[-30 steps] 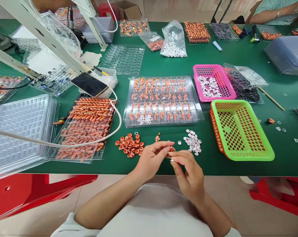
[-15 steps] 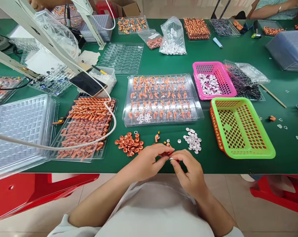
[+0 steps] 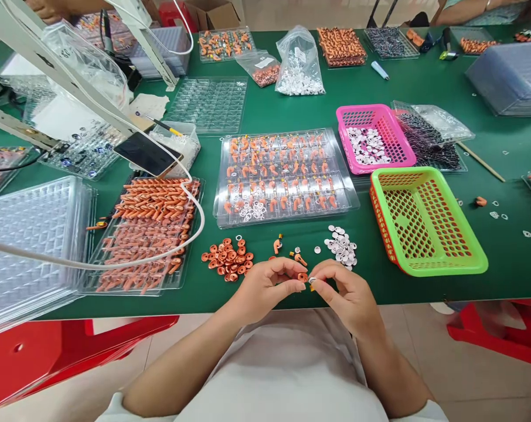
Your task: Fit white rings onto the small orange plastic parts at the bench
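Observation:
My left hand (image 3: 265,287) pinches a small orange cup-shaped cap (image 3: 302,277) between thumb and fingertips. Close beside it, my right hand (image 3: 351,296) is closed on a small white-rimmed piece (image 3: 312,281) with a bit of yellow below; its exact shape is partly hidden by the fingers. Beyond the hands lie a curved orange part (image 3: 278,245) with a yellow tip and another curved orange part (image 3: 299,258). A heap of orange caps (image 3: 230,258) lies to the left, a heap of white discs (image 3: 341,246) to the right.
A clear tray (image 3: 287,176) of orange parts and white rings lies ahead. Green basket (image 3: 463,234) and pink basket (image 3: 375,138) stand to the right. At left are a tray of orange parts (image 3: 146,234), a white cable (image 3: 94,265) and a phone (image 3: 147,155).
My hands have moved slightly apart, and the orange cap in my left fingers now shows. The right-hand piece has come away to the right. The whole view has shifted a little.

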A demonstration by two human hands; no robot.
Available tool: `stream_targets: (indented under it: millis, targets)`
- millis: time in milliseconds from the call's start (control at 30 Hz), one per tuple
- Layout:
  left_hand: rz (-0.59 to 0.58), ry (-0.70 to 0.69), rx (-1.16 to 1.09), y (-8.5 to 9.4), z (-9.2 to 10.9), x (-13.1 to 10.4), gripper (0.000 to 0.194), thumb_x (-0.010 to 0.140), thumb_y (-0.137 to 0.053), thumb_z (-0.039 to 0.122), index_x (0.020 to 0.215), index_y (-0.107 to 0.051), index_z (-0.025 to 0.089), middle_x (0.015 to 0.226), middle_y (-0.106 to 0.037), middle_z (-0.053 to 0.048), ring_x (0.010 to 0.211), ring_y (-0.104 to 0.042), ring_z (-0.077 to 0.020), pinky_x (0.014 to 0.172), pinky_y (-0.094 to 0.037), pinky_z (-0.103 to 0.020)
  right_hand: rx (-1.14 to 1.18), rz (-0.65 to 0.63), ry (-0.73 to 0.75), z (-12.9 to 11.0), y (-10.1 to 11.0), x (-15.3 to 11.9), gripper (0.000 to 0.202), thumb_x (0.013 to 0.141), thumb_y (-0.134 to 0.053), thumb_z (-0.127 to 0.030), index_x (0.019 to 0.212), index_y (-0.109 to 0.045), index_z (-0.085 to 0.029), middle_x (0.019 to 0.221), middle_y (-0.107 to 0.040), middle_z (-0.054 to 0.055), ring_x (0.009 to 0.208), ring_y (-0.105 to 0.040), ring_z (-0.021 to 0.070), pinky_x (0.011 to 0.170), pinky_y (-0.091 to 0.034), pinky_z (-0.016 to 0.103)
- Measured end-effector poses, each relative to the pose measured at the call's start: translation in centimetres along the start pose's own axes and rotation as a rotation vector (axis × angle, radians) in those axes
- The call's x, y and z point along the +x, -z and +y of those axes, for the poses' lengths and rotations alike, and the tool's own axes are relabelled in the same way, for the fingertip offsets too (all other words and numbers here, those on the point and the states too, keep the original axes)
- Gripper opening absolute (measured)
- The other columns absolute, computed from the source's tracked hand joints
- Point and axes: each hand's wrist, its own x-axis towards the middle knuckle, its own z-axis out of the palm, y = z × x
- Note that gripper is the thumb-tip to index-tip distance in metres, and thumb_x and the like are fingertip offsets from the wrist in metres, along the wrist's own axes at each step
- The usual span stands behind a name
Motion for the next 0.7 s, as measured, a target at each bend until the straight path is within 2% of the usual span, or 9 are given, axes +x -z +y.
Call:
stream_targets:
  millis: [133,267,700]
  targets:
    - [0.045,-0.016,-0.038,-0.6,-0.2,0.0,0.021,0.077,-0.077,0.028,0.092,-0.071,0.016,0.090,-0.073,-0.006,0.080,-0.069,-0.0174,0.079,-0.058,-0.031,0.014,0.010,-0.066,0.0,0.0,0.4,0.016,0.089,-0.064,-0.032,0.078,-0.064,-0.021,0.081,-0.065,0.003,0.077,-0.062,0.0178,0.070,-0.052,0.030]
    - [0.075,-0.078,0.065,-0.8,-0.4,0.0,0.017,0.077,-0.076,0.026,0.090,-0.072,0.017,0.089,-0.075,-0.006,0.082,-0.070,-0.0187,0.079,-0.059,-0.032,0.028,0.025,-0.117,-0.2,0.0,0.6,0.018,0.088,-0.066,-0.032,0.075,-0.062,-0.021,0.077,-0.063,0.002,0.074,-0.060,0.0168,0.070,-0.050,0.029]
    - [0.117,-0.303,0.423,-1.2,-0.3,0.0,0.010,0.084,-0.069,0.018,0.093,-0.073,0.020,0.086,-0.075,-0.003,0.078,-0.068,-0.0156,0.075,-0.055,-0.026,-0.100,-0.045,-0.095,-0.8,0.5,0.6,0.014,0.091,-0.058,-0.023,0.078,-0.060,-0.021,0.082,-0.063,0.001,0.078,-0.060,0.0160,0.071,-0.047,0.029]
